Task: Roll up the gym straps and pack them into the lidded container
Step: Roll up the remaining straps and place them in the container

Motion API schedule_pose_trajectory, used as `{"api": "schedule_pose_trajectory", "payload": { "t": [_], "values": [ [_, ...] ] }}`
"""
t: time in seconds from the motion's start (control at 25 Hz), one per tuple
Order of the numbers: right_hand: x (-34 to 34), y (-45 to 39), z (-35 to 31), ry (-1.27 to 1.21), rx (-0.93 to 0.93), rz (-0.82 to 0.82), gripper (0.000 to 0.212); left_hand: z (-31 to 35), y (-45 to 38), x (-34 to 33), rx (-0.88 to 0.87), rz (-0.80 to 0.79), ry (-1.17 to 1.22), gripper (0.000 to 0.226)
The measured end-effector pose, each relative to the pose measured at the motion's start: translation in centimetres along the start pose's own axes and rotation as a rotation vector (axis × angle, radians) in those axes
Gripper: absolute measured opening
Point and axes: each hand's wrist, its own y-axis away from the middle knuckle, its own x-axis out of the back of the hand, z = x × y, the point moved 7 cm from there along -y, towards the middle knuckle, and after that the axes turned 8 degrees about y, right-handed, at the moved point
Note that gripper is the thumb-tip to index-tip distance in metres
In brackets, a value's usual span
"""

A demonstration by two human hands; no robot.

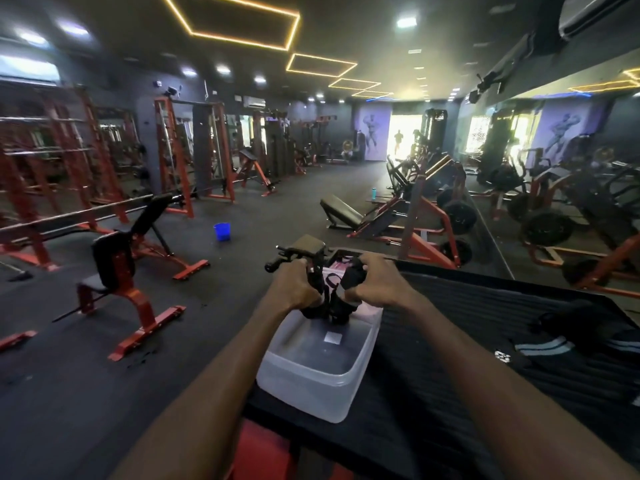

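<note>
I hold the black gym straps (329,299) just above the far end of the open translucent container (320,362), left hand (294,289) and right hand (375,289) both curled around them. I should keep the roll tight while lowering.

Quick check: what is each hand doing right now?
Left hand: fingers curled round the black gym straps, above the clear container.
Right hand: gripping the other end of the same straps.
</note>
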Motion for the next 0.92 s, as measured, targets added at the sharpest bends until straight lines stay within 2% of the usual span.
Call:
{"api": "schedule_pose_trajectory", "payload": {
  "t": [0.08,0.2,0.32,0.44,0.64,0.92],
  "values": [
    [-1.2,-0.2,-0.3,0.075,0.012,-0.012,0.033,-0.2,-0.1,-1.1,-0.031,-0.023,-0.14,0.017],
    [-2.8,-0.1,0.0,0.146,0.008,-0.028,0.034,0.3,-0.3,-2.1,-0.127,0.007,-0.465,0.032],
    [-3.3,0.1,0.6,0.189,-0.021,-0.012,0.046,0.0,-0.6,-2.7,-0.143,0.026,-0.616,0.042],
    [-3.3,0.2,0.4,0.211,-0.011,-0.001,0.044,-0.5,-0.6,-2.8,-0.163,0.048,-0.65,0.036],
    [-4.9,0.1,-0.4,0.343,-0.011,-0.044,0.027,-0.2,-0.1,-2.7,-0.213,0.076,-0.661,0.034],
    [-6.6,-1.5,-1.5,0.389,-0.059,-0.08,0.028,-0.4,-0.4,-0.7,-0.193,0.019,-0.546,0.038]
  ]
}}
